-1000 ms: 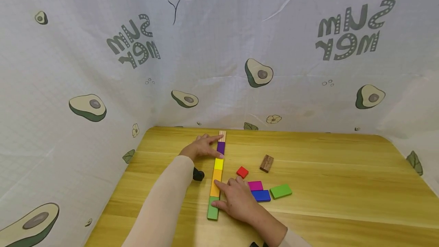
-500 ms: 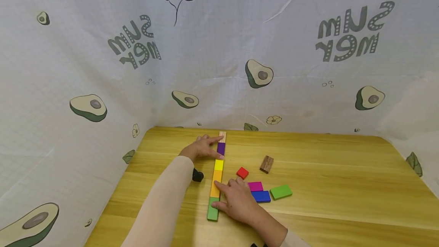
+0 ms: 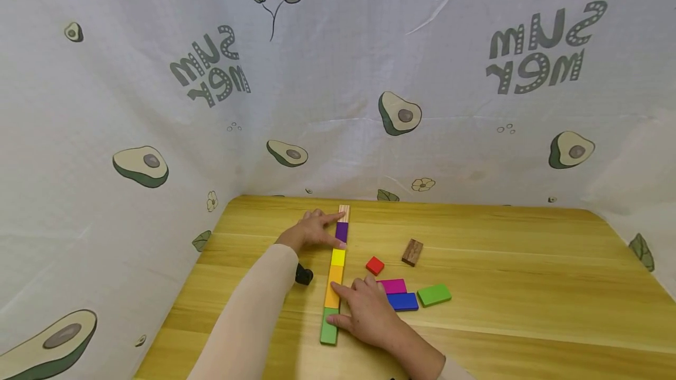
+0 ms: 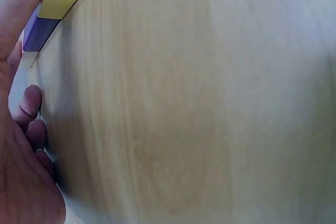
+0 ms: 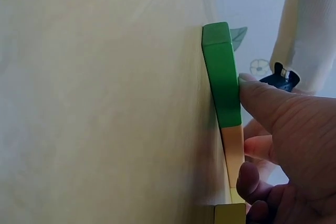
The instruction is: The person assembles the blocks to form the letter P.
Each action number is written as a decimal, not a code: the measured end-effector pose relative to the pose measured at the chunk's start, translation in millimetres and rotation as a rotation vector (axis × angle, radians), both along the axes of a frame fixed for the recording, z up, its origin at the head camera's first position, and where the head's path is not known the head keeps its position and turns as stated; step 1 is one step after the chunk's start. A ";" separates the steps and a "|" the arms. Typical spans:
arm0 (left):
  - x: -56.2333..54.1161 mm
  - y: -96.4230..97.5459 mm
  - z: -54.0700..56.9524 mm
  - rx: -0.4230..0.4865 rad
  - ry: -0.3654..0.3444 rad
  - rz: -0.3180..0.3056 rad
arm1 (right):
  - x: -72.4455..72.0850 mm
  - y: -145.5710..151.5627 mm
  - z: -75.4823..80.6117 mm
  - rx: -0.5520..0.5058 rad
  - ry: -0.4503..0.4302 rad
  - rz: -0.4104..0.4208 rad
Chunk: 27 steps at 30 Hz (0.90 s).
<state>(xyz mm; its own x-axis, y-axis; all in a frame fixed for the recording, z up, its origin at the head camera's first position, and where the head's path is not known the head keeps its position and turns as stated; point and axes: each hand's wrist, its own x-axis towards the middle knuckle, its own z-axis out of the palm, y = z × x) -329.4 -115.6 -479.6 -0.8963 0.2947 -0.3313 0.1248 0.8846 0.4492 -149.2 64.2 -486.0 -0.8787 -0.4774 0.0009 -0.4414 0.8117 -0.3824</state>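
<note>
A straight row of flat blocks runs away from me: green [image 3: 328, 334], orange [image 3: 335, 274], yellow [image 3: 338, 258], purple [image 3: 342, 232] and striped bare wood [image 3: 345, 209]. My left hand [image 3: 314, 230] touches the far end, index finger on the bare wood block and thumb near the purple-yellow joint. At the near end rests my right hand [image 3: 368, 312], with its index fingertip on the orange block and thumb on the green one. Both hands have these fingers extended. The right wrist view shows that thumb against the green block [image 5: 223, 80]; its other fingers are loosely bent.
Right of the row lie a red block [image 3: 375, 265], a dark brown block [image 3: 412, 252], a magenta block [image 3: 393, 286], a blue block [image 3: 404, 302] and a bright green block [image 3: 434, 295]. Printed cloth [image 3: 327, 75] hangs behind the wooden table [image 3: 507, 263].
The whole row has slid very slightly toward me, both hands moving along with it. The loose blocks on the right stay put; the view has shifted a little.
</note>
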 end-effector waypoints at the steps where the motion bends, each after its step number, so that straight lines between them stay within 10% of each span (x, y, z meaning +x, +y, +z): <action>1: 0.1 0.0 -0.5 0.002 0.001 0.002 | 0.2 0.1 0.0 0.000 0.001 0.000; 27: -1.7 -3.1 -5.1 0.040 0.007 -0.003 | -11.4 11.7 0.9 -0.126 -0.026 -0.022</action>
<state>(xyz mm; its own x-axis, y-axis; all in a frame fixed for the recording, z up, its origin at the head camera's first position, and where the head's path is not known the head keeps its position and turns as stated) -331.2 -118.7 -484.7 -0.8978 0.3103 -0.3125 0.1309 0.8656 0.4833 -160.6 76.0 -485.1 -0.8893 -0.4558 0.0363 -0.4127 0.7660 -0.4928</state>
